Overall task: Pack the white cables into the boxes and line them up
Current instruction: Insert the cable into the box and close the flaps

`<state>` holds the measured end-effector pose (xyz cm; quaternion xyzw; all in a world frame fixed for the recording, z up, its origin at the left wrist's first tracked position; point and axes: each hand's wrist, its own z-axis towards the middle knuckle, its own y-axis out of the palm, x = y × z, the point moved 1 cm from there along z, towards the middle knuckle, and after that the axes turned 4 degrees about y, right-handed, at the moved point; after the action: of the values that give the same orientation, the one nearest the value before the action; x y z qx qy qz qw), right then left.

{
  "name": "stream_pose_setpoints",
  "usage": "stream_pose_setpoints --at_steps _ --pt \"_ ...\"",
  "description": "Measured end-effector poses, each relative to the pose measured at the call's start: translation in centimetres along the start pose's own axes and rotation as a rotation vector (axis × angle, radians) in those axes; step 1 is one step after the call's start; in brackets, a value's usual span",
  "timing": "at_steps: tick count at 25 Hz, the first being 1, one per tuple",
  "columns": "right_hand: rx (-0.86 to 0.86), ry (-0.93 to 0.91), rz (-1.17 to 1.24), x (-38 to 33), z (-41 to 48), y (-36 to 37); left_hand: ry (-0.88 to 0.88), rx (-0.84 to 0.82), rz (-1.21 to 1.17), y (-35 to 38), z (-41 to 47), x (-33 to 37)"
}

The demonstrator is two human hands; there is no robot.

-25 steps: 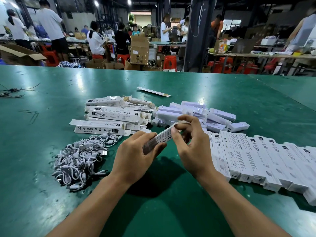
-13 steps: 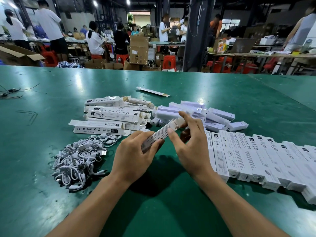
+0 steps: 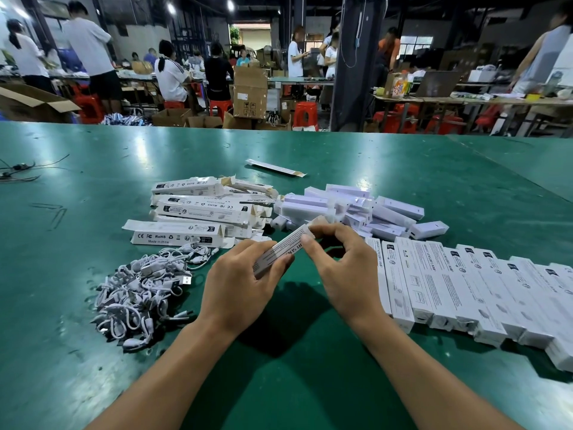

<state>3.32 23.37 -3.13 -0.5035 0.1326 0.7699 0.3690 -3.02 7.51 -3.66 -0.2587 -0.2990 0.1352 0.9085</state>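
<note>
Left hand grip curled round long white printed cardboard box, steadying it over green desk; right hand pinches its far end, likely tucking the flap. Tangled white cables left of box, packed row right.

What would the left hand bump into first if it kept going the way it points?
Likely the right hand, which pinches the far end of the box the left hand holds.
</note>
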Motion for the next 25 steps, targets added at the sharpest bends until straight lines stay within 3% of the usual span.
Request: stream_pose_setpoints --at_steps 7,12,14,18,25 --pt "0.035 -0.014 0.057 -0.41 -0.36 0.33 -0.003 0.016 -0.038 -0.05 0.11 -0.02" --pt "-0.015 0.188 0.235 -0.09 -0.1 0.62 -0.013 0.04 -0.065 -0.02 0.18 0.04" --pt "-0.021 0.151 0.257 -0.34 -0.24 0.51 -0.011 0.035 -0.064 -0.03 0.17 0.12" --pt "0.052 -0.106 0.061 -0.6 -0.69 0.23 0.005 0.021 -0.082 0.03 0.17 0.11" --pt "-0.052 0.06 0.185 -0.39 -0.25 0.19 0.006 0.034 -0.06 -0.18 0.27 0.06"
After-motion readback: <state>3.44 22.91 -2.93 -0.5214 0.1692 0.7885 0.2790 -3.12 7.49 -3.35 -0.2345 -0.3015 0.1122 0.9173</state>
